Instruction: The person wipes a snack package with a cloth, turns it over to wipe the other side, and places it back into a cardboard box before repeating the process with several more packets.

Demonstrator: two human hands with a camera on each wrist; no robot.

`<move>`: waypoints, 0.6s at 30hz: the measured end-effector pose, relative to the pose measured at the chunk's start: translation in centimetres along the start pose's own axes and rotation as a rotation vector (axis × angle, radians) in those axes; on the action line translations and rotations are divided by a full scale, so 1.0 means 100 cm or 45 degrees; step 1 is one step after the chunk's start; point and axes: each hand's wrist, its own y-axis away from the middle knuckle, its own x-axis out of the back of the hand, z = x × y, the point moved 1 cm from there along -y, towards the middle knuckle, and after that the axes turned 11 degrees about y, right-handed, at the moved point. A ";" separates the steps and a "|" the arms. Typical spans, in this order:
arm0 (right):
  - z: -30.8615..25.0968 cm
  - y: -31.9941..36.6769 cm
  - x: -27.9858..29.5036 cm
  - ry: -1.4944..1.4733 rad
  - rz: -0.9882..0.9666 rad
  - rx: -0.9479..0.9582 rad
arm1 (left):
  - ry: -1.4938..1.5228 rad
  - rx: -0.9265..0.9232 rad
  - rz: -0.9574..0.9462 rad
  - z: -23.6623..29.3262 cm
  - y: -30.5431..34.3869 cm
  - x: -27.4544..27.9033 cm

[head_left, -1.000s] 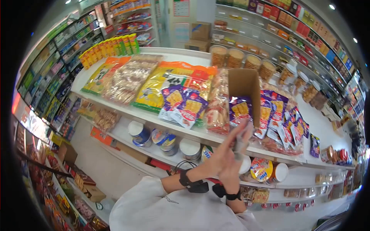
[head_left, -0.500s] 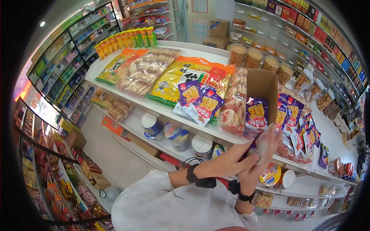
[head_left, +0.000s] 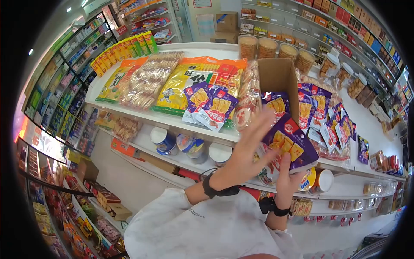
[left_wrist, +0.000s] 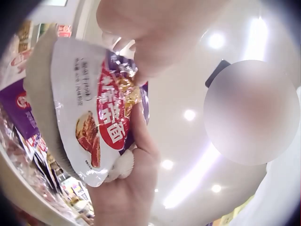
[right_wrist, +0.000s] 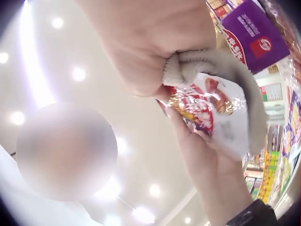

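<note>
A purple and white snack packet is tilted in front of the person, its printed face toward the head view. My right hand holds it by the lower part, thumb on the front. Behind the packet, a greyish-beige fuzzy cloth shows in the right wrist view, tucked between packet and right palm. My left hand is at the packet's left side, blurred, fingers straight and thumb touching the front. The left wrist view shows the packet's white end with the cloth along its edge.
A cardboard box with similar packets stands upright on the white counter. More purple packets lie left of it on a large yellow bag, and others lie to its right. Tubs line the shelf below.
The packet was edge-on between both hands; now its face is turned to the head camera in the right hand. The left hand has spread away to the left, fingers straightened.
</note>
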 end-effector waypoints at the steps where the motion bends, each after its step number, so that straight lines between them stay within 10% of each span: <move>1: 0.001 0.003 -0.006 -0.093 -0.012 0.040 | 0.281 0.141 -0.210 0.007 -0.003 -0.005; 5: -0.036 0.000 -0.038 0.167 -0.022 0.654 | 0.687 0.208 -0.174 0.018 0.000 -0.028; 8: -0.032 0.007 -0.032 0.715 -0.093 1.005 | 0.990 0.692 -0.318 -0.001 0.038 -0.016; 13: -0.039 -0.019 -0.009 0.990 0.158 1.112 | 1.020 0.706 -0.509 0.001 0.033 -0.026; 18: -0.039 -0.027 -0.001 0.424 0.176 0.607 | 0.946 0.536 -0.349 0.025 0.018 -0.048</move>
